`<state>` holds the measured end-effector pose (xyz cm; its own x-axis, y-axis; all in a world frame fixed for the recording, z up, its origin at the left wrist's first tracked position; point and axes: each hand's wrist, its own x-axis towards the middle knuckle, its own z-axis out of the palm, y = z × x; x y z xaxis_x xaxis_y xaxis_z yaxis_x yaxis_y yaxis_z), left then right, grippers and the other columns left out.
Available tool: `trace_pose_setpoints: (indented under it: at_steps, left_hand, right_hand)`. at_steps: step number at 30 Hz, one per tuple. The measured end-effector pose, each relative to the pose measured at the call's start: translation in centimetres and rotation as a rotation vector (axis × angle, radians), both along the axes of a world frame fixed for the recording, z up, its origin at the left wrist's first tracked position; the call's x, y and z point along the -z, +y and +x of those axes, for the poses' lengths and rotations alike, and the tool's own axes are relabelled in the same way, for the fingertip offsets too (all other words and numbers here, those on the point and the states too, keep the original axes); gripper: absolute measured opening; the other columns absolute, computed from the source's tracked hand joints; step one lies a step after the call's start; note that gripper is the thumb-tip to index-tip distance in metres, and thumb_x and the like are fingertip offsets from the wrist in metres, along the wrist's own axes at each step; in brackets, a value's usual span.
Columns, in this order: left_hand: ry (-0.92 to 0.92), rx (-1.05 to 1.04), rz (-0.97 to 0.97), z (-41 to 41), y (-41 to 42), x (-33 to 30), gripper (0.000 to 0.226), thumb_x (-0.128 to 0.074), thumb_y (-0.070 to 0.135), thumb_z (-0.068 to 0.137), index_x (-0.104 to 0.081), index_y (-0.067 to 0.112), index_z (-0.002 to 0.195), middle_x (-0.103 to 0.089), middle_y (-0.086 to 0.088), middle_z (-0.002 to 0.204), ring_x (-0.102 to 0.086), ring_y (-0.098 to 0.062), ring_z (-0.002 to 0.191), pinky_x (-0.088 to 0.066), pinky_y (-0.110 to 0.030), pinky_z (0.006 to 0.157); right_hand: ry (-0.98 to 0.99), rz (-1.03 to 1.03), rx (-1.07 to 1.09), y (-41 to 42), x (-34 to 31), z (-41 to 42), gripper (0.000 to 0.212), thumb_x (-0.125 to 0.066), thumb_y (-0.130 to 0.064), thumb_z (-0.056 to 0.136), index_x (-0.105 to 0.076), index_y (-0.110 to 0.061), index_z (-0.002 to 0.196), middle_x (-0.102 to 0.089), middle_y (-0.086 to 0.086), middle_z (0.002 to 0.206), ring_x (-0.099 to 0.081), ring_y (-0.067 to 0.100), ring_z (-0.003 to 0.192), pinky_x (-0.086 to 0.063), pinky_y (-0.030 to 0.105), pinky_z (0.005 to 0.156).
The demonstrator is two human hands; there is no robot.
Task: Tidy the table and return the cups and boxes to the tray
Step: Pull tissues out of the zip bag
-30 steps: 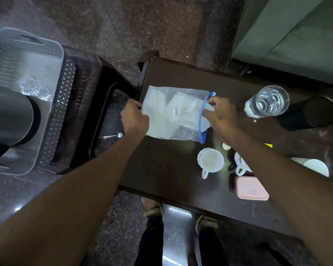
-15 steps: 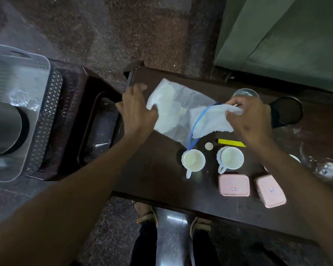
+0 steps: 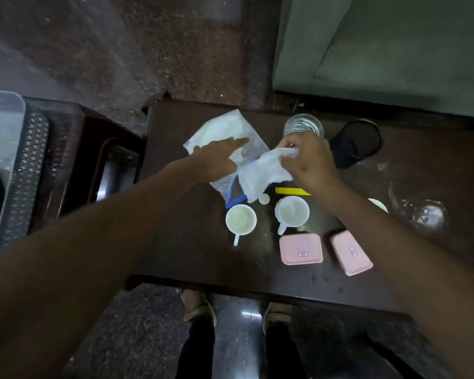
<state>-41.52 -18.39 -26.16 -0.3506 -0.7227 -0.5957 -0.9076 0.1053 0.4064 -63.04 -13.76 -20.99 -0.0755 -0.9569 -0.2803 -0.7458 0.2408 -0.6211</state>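
Note:
On the dark wooden table [image 3: 192, 258] lies a clear zip bag [image 3: 219, 129] with a blue seal. My left hand [image 3: 216, 157] presses flat on the bag, fingers spread. My right hand [image 3: 309, 162] grips a white cloth [image 3: 263, 173] that hangs out of the bag's mouth. Two white cups stand in front: one [image 3: 240, 220] on the left, one [image 3: 292, 212] on the right. Two pink lidded boxes [image 3: 300, 249] [image 3: 350, 253] sit nearer the front edge. A grey perforated tray [image 3: 0, 149] is on a stool at far left.
A glass of water [image 3: 303, 127] and a black cylinder [image 3: 356, 140] stand behind my right hand. A yellow strip [image 3: 292, 191], a small white disc [image 3: 263, 199], a white dish edge [image 3: 378, 205] and a clear glass [image 3: 424, 214] lie to the right. A green couch [image 3: 381, 50] backs the table.
My right hand has pulled the white cloth further out of the bag toward the right. My left hand went from gripping the bag's left edge to lying flat on top of it.

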Motion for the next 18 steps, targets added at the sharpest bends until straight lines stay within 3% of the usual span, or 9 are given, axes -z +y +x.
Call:
trace_pose_setpoints:
  at_steps: [4, 8, 15, 18]
  left_hand:
    - [-0.191, 0.131, 0.054, 2.8, 1.1, 0.8, 0.078, -0.055, 0.021, 0.107, -0.011, 0.029, 0.171, -0.003, -0.010, 0.179, -0.023, -0.028, 0.162, -0.026, -0.044, 0.124]
    - [-0.346, 0.029, 0.009, 2.8, 2.3, 0.5, 0.082, -0.055, 0.027, 0.104, -0.009, 0.024, 0.171, 0.002, -0.013, 0.178, -0.022, -0.040, 0.159, -0.028, -0.072, 0.118]
    - [-0.361, -0.288, 0.065, 0.8, 3.5, -0.9, 0.076, -0.065, 0.019, 0.096, -0.026, 0.005, 0.160, -0.021, -0.026, 0.168, -0.029, -0.051, 0.149, -0.032, -0.063, 0.116]
    - [-0.167, -0.457, -0.158, -1.5, 2.9, -3.3, 0.061, -0.062, 0.014, 0.095, -0.044, 0.007, 0.153, -0.050, -0.020, 0.153, -0.046, -0.042, 0.143, -0.033, -0.060, 0.119]
  right_hand:
    - [-0.063, -0.039, -0.028, -0.3, -0.8, 0.5, 0.030, -0.056, 0.005, 0.077, -0.077, -0.012, 0.089, -0.075, 0.007, 0.090, -0.069, 0.025, 0.089, -0.057, 0.036, 0.074]
    - [-0.073, -0.080, 0.005, -0.6, -1.7, -0.3, 0.026, -0.059, 0.002, 0.077, -0.076, -0.015, 0.088, -0.074, 0.005, 0.091, -0.069, 0.024, 0.089, -0.055, 0.031, 0.072]
    - [-0.217, -0.127, 0.079, -0.6, -3.2, -2.3, 0.024, -0.059, 0.000, 0.077, -0.077, -0.014, 0.084, -0.078, 0.001, 0.091, -0.073, 0.022, 0.091, -0.060, 0.042, 0.078]
    - [-0.261, -0.147, 0.103, -0.6, -3.9, -3.5, 0.024, -0.059, -0.001, 0.076, -0.077, -0.015, 0.085, -0.078, -0.002, 0.087, -0.073, 0.021, 0.087, -0.061, 0.044, 0.075]
